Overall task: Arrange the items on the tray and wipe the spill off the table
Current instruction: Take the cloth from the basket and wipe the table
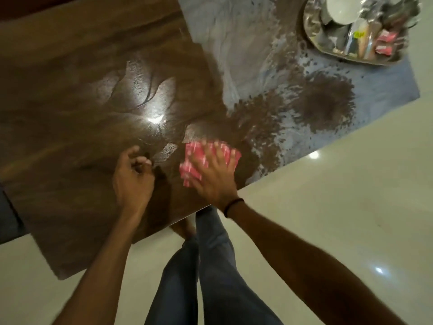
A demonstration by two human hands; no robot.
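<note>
On the table (70,95) edge, my right hand (214,177) presses flat, fingers spread, on the pink cloth (199,164) beside the brown spill (325,102); my left hand (133,177) rests curled

A pale, glossy floor (328,207) spreads out below and to the right of the right hand (212,177). It carries two small bright glints of light: one (314,155) level with that hand and off to its right, the other (378,270) farther down and to the right. A thin black band (233,207) circles the wrist just behind the hand. Below and between the two hands stand legs in blue jeans (210,266), with a bare foot (184,228) beside them. Far to the left of the left hand (133,177), at the frame edge, sits a dark blue-grey shape (9,214), too cropped to identify.
</note>
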